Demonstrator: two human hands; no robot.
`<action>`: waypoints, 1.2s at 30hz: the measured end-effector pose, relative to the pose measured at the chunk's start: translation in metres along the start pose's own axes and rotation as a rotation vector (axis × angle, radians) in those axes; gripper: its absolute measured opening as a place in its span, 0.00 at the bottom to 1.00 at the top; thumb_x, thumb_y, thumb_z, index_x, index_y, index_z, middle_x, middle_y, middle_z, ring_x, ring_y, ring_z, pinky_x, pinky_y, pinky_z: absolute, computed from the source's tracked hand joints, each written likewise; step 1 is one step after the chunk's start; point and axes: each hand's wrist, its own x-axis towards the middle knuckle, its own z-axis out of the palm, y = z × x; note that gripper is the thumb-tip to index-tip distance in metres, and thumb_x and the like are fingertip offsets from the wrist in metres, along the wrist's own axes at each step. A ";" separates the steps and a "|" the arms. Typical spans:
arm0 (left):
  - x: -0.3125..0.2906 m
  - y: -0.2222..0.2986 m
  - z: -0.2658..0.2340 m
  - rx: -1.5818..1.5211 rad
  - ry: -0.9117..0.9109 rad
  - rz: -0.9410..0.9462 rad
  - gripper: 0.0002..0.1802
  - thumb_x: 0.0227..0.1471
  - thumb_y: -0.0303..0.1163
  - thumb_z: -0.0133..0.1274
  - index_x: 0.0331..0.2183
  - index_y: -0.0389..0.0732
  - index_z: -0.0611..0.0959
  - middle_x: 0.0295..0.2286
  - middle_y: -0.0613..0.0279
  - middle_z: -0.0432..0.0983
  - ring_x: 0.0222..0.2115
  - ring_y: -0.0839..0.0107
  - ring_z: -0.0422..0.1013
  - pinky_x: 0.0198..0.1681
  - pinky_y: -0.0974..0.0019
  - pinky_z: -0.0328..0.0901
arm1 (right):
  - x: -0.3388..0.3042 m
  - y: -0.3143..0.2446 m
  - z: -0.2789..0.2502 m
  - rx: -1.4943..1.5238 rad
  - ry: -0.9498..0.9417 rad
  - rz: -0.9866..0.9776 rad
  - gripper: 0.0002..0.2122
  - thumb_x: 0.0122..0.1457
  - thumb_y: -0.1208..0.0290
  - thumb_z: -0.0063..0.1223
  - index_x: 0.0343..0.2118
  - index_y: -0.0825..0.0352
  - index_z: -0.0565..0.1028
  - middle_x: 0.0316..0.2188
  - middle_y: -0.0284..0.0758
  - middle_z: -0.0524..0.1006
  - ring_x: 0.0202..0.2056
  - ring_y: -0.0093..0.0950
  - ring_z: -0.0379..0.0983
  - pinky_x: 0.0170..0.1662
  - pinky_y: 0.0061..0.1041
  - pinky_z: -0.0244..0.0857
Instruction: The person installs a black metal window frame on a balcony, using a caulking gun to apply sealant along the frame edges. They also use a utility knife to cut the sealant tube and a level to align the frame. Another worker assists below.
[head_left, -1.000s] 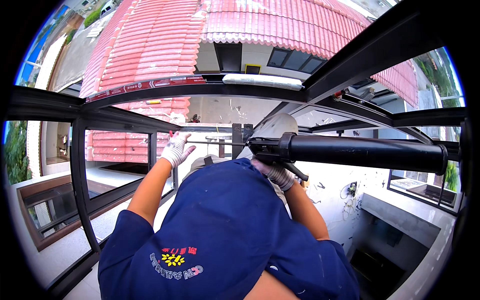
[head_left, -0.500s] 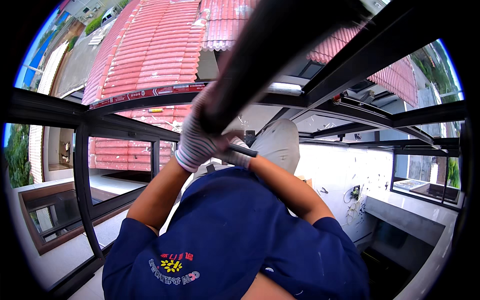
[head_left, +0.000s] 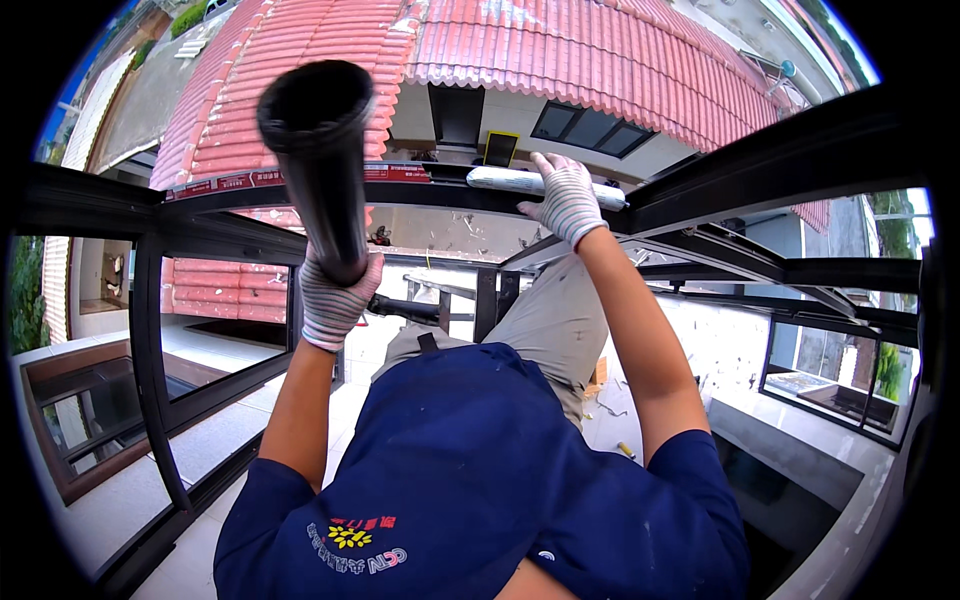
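Two gloved hands are in my view, and each carries its own risk. My left hand (head_left: 336,305) is wrapped firmly around the lower part of a black tube (head_left: 335,205), which stands tilted with its dark, open mouth toward me; I cannot see how deep the bore is clear. A black handle (head_left: 405,310) sticks out just beside that fist. With so much of the tube above one grip, I judge it could tip or twist if the glove slid on the smooth wall, and a swing to the right might strike the white sausage-shaped pack (head_left: 500,180).

That pack lies lengthwise on a narrow dark beam (head_left: 400,194), near a red printed strip (head_left: 405,173). My right hand (head_left: 570,195) is over it, fingers spread to the far side and thumb apart on the near side, not closed; whether the palm touches, I cannot tell. A clumsy nudge from those fingertips could roll the pack off the far edge, beyond which I see the red tiled roof (head_left: 560,50) and ground below. Squeezing too hard could dent or split its soft-looking skin
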 end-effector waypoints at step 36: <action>-0.007 -0.064 -0.026 0.044 -0.034 -0.182 0.23 0.43 0.30 0.70 0.41 0.38 0.79 0.33 0.56 0.82 0.33 0.65 0.80 0.38 0.65 0.73 | 0.060 0.000 0.000 -0.136 -0.466 -0.024 0.22 0.46 0.69 0.64 0.46 0.65 0.76 0.46 0.44 0.75 0.49 0.41 0.74 0.54 0.36 0.70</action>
